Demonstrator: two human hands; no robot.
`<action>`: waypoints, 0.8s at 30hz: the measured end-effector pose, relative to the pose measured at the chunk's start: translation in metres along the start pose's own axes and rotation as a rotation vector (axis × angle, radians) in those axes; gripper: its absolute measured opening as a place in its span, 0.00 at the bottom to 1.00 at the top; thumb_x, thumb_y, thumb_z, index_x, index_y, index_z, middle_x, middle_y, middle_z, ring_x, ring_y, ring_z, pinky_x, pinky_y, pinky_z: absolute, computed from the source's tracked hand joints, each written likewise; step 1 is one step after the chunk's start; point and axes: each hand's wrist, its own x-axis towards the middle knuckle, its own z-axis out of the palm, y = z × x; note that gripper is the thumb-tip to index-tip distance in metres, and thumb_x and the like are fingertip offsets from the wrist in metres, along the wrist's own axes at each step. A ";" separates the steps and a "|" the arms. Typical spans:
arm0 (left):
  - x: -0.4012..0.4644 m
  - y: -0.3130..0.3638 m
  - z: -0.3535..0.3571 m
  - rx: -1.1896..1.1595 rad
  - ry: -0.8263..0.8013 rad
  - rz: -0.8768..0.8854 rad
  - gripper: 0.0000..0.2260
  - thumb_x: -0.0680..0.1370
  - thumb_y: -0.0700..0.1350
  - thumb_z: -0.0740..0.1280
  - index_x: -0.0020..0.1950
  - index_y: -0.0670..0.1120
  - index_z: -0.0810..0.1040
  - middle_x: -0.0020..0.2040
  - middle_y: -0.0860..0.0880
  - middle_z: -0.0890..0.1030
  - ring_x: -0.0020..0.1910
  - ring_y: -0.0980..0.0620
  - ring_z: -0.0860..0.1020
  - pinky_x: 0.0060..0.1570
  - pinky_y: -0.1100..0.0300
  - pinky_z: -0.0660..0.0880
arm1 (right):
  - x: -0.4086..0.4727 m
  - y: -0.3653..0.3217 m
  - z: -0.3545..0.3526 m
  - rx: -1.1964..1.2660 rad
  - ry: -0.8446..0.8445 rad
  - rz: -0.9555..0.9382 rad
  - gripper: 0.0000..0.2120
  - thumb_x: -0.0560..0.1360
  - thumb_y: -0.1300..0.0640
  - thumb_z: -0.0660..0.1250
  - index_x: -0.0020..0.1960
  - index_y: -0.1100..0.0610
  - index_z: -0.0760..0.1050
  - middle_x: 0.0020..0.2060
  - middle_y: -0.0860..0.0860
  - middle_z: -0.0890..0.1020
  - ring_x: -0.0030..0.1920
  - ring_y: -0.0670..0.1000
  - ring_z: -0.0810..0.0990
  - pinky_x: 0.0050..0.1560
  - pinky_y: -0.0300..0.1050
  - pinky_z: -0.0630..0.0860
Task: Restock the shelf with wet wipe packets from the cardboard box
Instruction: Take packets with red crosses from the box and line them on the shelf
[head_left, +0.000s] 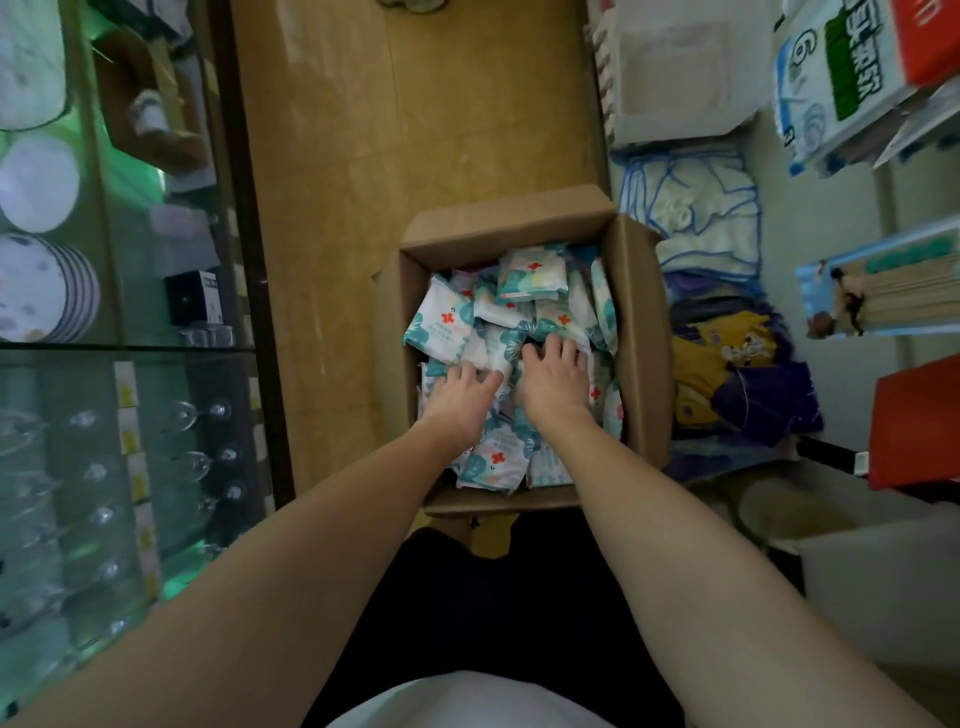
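While hands (506, 387) press packets (530, 275), flaps (641, 332) splay

Fingers (480, 375) of both hands buried among wet wipe packets (530, 275); grip unclear. Packet print blurred, unreadable.

Person, head view. Both forearms bare, no sleeves in view. Left hand (464, 391) and right hand (555, 382): no gloves, rings, watch or wristbands visible. Torso: white top (467, 701) at bottom edge. Lower body: black garment (498, 597).
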 end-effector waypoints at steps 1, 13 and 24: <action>0.000 0.000 -0.001 -0.012 -0.014 0.014 0.23 0.74 0.32 0.62 0.66 0.46 0.63 0.62 0.39 0.70 0.63 0.37 0.66 0.57 0.46 0.69 | 0.000 0.001 -0.001 -0.007 -0.021 -0.011 0.22 0.79 0.56 0.63 0.71 0.54 0.65 0.69 0.59 0.65 0.69 0.62 0.63 0.68 0.55 0.62; -0.007 0.004 -0.024 -0.027 -0.057 0.053 0.15 0.74 0.32 0.61 0.59 0.44 0.66 0.57 0.41 0.74 0.55 0.39 0.75 0.42 0.49 0.72 | -0.021 0.002 -0.002 -0.105 -0.226 0.006 0.31 0.71 0.50 0.74 0.71 0.49 0.68 0.71 0.57 0.68 0.71 0.60 0.62 0.69 0.56 0.59; -0.019 0.009 -0.057 0.077 -0.088 0.104 0.29 0.76 0.33 0.62 0.75 0.43 0.59 0.58 0.40 0.77 0.55 0.40 0.78 0.43 0.50 0.75 | -0.044 0.010 -0.047 0.314 -0.061 0.170 0.09 0.78 0.55 0.63 0.58 0.54 0.73 0.54 0.57 0.80 0.54 0.59 0.77 0.50 0.48 0.69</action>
